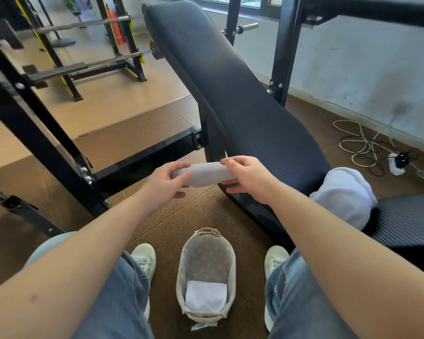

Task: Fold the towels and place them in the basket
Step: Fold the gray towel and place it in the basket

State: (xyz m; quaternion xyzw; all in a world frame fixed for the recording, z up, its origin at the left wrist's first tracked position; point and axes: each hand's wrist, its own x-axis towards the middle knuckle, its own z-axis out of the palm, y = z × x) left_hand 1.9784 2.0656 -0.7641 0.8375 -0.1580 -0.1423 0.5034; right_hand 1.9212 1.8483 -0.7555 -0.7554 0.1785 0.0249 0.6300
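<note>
holding a folded towel point(203, 174) in mid-air, above the floor beyond the basket point(181, 277). pinched at one end by left hand point(168, 183), at the other by right hand point(250, 178), fingers curled round it. inside basket, a white towel point(206, 296). on bench point(242, 94), an unfolded pile point(343, 194).

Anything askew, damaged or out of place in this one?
Only small things. The cloth liner of the basket hangs ragged over its near rim, and cables lie tangled on the floor by the wall. The folded towel in the basket lies flat.
</note>
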